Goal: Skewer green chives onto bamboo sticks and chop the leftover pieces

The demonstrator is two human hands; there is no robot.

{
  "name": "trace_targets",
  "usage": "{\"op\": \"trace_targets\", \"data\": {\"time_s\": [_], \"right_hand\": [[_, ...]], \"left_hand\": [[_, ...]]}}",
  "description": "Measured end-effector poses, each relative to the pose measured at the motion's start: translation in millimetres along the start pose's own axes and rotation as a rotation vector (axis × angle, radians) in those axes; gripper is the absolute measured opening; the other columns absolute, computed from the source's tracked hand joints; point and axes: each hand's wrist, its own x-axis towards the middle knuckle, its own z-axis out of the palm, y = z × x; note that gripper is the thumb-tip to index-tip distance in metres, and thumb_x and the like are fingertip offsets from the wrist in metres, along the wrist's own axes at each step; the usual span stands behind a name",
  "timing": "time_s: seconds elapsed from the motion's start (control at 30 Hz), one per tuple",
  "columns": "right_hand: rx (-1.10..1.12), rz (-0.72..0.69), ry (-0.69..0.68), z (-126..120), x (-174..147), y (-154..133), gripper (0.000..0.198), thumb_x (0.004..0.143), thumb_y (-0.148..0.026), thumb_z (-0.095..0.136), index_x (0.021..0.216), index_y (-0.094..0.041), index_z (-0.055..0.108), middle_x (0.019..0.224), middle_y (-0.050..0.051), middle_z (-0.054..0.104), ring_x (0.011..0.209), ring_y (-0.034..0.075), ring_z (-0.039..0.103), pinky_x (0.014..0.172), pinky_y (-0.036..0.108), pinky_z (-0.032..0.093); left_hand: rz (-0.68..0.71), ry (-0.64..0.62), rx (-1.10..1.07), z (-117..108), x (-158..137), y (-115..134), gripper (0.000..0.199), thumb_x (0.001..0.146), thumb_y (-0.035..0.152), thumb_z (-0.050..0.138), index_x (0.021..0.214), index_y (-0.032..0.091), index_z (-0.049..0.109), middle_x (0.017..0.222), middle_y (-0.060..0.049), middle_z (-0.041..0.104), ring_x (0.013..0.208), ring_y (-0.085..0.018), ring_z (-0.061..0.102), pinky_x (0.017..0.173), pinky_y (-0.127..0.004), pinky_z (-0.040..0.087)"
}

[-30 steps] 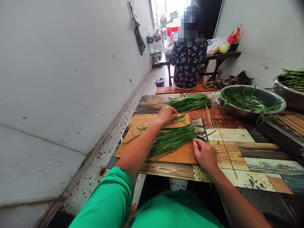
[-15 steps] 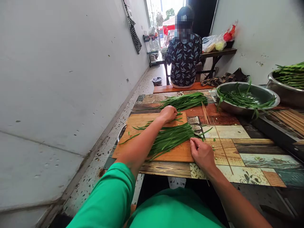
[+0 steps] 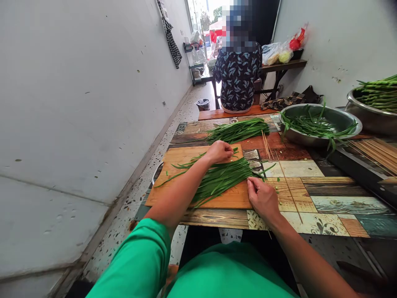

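Observation:
A layer of green garlic chives lies side by side on the wooden cutting board, cut ends to the right. My left hand is above the far edge of this layer, its fingers pinched together. Loose chive strands lie close to its fingertips; what the pinch holds, if anything, is hidden. At the board's right edge my right hand is closed, thumb against forefinger, beside the cut ends. A thin bamboo skewer sticks out below that hand, most of it hidden by the fingers.
Behind the board lies another chive bunch with several loose skewers. A metal bowl of greens, a second bowl of green stalks and a skewer pile stand right. A person sits ahead, back turned.
My left hand has moved slightly nearer to the chive layer on the board. My right hand stays at the cut ends. The whole view has shifted a little.

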Motion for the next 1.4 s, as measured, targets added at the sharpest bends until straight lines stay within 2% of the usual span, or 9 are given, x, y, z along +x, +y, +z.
{"op": "trace_targets", "data": {"time_s": [0.2, 0.7, 0.8, 0.93, 1.07, 1.2, 1.4], "right_hand": [[-0.020, -0.009, 0.017, 1, 0, 0, 0.032, 0.090, -0.032, 0.042, 0.094, -0.017, 0.070, 0.087, 0.007, 0.073, 0.073, 0.021, 0.068, 0.062, 0.029, 0.046], [0.010, -0.011, 0.003, 1, 0, 1, 0.033, 0.090, -0.031, 0.041, 0.095, -0.015, 0.070, 0.088, 0.008, 0.073, 0.075, 0.021, 0.069, 0.064, 0.029, 0.046], [-0.001, -0.002, 0.006, 0, 1, -1, 0.033, 0.089, -0.030, 0.041, 0.094, -0.015, 0.070, 0.085, 0.008, 0.073, 0.072, 0.021, 0.068, 0.062, 0.028, 0.045], [-0.030, 0.006, 0.010, 1, 1, -1, 0.032, 0.088, -0.030, 0.041, 0.093, -0.016, 0.070, 0.081, 0.008, 0.073, 0.068, 0.021, 0.067, 0.060, 0.028, 0.042], [-0.046, 0.022, 0.000, 1, 2, 0, 0.032, 0.088, -0.031, 0.042, 0.093, -0.016, 0.070, 0.080, 0.008, 0.073, 0.067, 0.020, 0.066, 0.058, 0.028, 0.040], [-0.056, 0.044, -0.020, 0, 2, -1, 0.032, 0.088, -0.031, 0.042, 0.093, -0.016, 0.070, 0.078, 0.008, 0.072, 0.065, 0.020, 0.066, 0.058, 0.028, 0.040], [-0.045, 0.066, -0.043, -2, 1, -2, 0.034, 0.088, -0.033, 0.042, 0.096, -0.016, 0.070, 0.083, 0.008, 0.073, 0.069, 0.021, 0.067, 0.059, 0.029, 0.041]], "left_hand": [[-0.058, -0.052, -0.196, 10, -4, 1, 0.018, 0.075, 0.021, 0.057, 0.078, 0.010, 0.071, 0.061, -0.001, 0.065, 0.052, -0.009, 0.056, 0.051, -0.019, 0.040], [0.025, -0.004, -0.186, 17, -6, 3, 0.018, 0.075, 0.020, 0.061, 0.084, 0.012, 0.074, 0.069, -0.002, 0.071, 0.056, -0.009, 0.057, 0.055, -0.018, 0.041], [0.064, -0.011, -0.111, 14, -11, 6, 0.019, 0.075, 0.023, 0.063, 0.084, 0.012, 0.076, 0.072, -0.002, 0.072, 0.062, -0.010, 0.058, 0.059, -0.019, 0.042], [0.171, -0.120, 0.009, -1, -14, 6, 0.025, 0.080, 0.023, 0.058, 0.093, 0.014, 0.077, 0.077, -0.001, 0.073, 0.069, -0.012, 0.060, 0.067, -0.021, 0.043], [0.072, 0.051, 0.222, -11, -4, 4, 0.025, 0.079, 0.024, 0.060, 0.094, 0.014, 0.076, 0.079, -0.004, 0.072, 0.070, -0.014, 0.059, 0.067, -0.023, 0.043], [0.058, -0.032, 0.438, -5, 7, 4, 0.018, 0.074, 0.023, 0.064, 0.087, 0.019, 0.076, 0.085, -0.005, 0.072, 0.080, -0.018, 0.063, 0.073, -0.026, 0.043], [0.045, -0.065, 0.632, 1, 8, 8, 0.019, 0.080, 0.028, 0.061, 0.090, 0.020, 0.074, 0.093, -0.007, 0.072, 0.092, -0.023, 0.065, 0.082, -0.032, 0.045]]}}
